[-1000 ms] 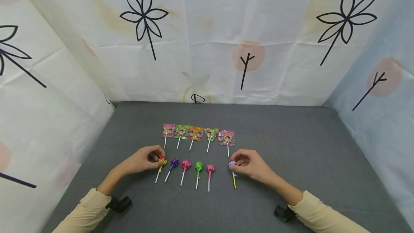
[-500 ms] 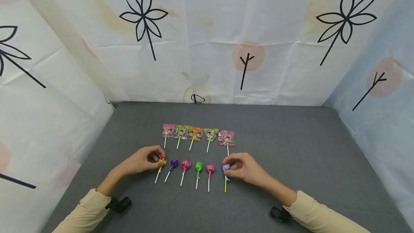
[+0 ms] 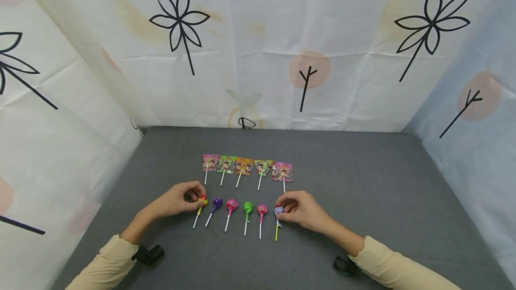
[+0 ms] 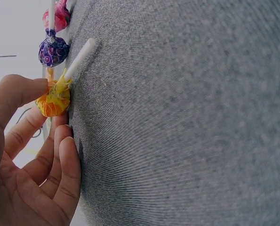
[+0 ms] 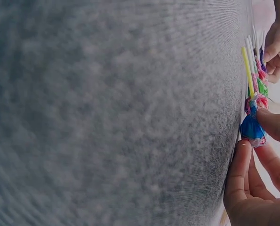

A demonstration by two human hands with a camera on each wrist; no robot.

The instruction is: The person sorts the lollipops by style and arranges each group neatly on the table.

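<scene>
At the left end of a row of round lollipops, my left hand (image 3: 179, 199) pinches the yellow-and-red lollipop (image 4: 54, 100) by its candy head, the white stick pointing toward me. My right hand (image 3: 303, 209) holds a blue lollipop (image 5: 252, 129) with a yellow stick between thumb and fingers at the row's right end. Between the hands lie a purple lollipop (image 3: 217, 203), a pink lollipop (image 3: 231, 205), a green lollipop (image 3: 247, 207) and another pink lollipop (image 3: 262, 210), sticks toward me. The right hand's fingers partly cover the blue head.
Behind them runs a second row of flat-wrapped lollipops, from a pink packet (image 3: 210, 163) at left to another pink packet (image 3: 282, 172) at right. They lie on a grey cloth-covered table (image 3: 346, 160). White printed curtains (image 3: 262, 21) stand at the back and sides.
My right hand has carried the blue lollipop left and slightly toward me, up beside the right-hand pink one. The left hand and the other lollipops have stayed in place.
</scene>
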